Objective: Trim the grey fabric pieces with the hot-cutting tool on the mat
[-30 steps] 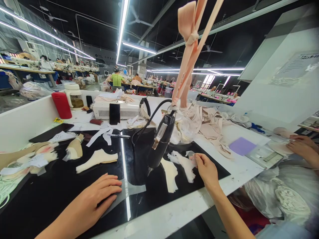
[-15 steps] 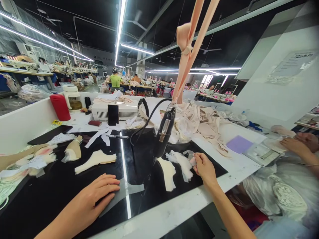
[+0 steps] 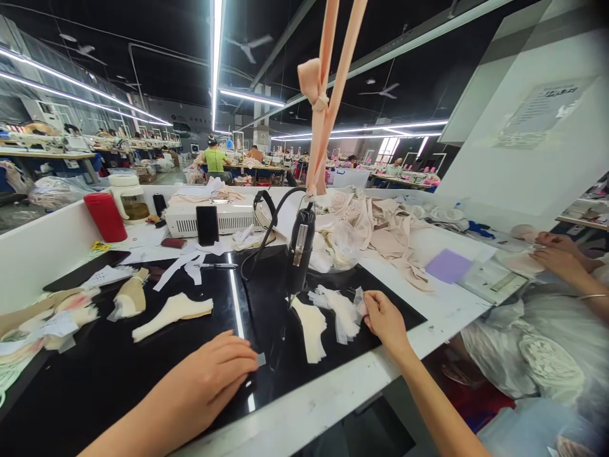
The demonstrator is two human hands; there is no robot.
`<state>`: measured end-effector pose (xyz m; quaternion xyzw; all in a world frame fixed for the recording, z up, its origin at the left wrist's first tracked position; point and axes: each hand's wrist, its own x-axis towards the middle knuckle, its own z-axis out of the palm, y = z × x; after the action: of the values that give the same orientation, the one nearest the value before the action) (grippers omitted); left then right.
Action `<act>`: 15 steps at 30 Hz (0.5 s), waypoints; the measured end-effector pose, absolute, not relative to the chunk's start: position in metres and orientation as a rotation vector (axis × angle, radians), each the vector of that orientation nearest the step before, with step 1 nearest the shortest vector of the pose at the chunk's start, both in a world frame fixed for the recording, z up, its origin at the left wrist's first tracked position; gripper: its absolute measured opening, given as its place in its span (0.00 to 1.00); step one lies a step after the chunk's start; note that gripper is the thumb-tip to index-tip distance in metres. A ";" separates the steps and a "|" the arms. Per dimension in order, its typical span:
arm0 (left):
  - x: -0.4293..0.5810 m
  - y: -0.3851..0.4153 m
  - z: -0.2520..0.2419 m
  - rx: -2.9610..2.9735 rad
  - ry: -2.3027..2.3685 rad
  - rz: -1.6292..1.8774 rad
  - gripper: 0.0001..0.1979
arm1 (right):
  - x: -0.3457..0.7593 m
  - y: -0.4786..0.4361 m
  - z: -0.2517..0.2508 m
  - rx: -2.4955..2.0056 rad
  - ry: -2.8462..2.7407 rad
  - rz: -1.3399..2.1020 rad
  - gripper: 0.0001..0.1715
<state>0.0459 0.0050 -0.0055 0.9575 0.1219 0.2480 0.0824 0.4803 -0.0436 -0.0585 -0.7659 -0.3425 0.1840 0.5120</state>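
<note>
My left hand lies flat over the black board, fingers stretched out and covering most of a sheer fabric piece whose tip pokes out past the fingertips. Pinched between thumb and fingers of my right hand is a sheer fabric scrap. It is beside a pile of sheer white fabric pieces. Left of that pile rests a cream fabric piece. A black handheld tool with a pointed tip hangs from peach straps between my hands.
Another cream piece and a pen lie on the board. Behind stand a white box, a phone and a red roll. Beige fabric is heaped behind right. A co-worker's hands handle fabric at far right.
My left hand has slid right and forward over the sheer piece, covering more of it. My right hand keeps its pinch near the pile. The whole view has shifted slightly.
</note>
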 end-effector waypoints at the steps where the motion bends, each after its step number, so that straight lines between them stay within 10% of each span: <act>1: 0.064 0.001 -0.002 2.867 0.309 0.695 0.16 | 0.480 -0.044 -0.059 -1.839 -0.826 0.448 0.22; 15: 0.270 0.011 -0.013 3.025 0.366 0.316 0.20 | 0.470 -0.047 -0.065 -1.631 -0.701 0.509 0.22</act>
<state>0.2702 0.0112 -0.0128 0.9867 0.1195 0.1032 0.0390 0.4697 -0.0472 -0.0647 -0.7046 -0.3027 0.2199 0.6030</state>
